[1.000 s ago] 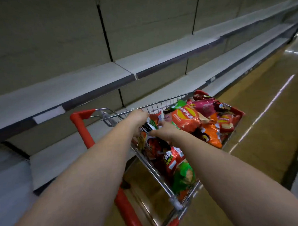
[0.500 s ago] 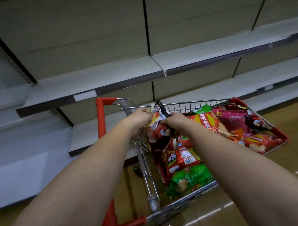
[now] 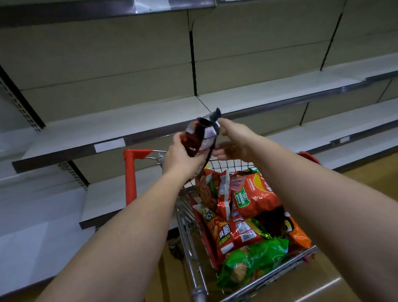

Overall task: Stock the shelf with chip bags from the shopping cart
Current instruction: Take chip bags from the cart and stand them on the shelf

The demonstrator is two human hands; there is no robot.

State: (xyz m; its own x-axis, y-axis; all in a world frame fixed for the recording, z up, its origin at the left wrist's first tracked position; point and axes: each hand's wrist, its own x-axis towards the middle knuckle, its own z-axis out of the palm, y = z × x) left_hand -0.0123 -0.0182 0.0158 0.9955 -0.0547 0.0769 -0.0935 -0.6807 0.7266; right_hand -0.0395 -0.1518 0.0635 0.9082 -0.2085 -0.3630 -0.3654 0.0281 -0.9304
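You have 1 dark red and white chip bag lifted above the far end of the shopping cart, level with the front edge of the middle shelf and just in front of it. Your left hand cups the bag from below and from the left, fingers curled round its lower body. Your right hand pinches the bag's top seam between thumb and fingers, at the bag's upper right corner; its remaining fingers hang loosely curled beneath. The bag sits between your 2 hands, tilted with its sealed end pointing up and to the right toward the shelf. Below your forearms the cart holds more bags: an orange bag, a red bag with a barcode label and a green bag nearest you. A white label strip sits on the shelf's dark front rail, left of your hands.
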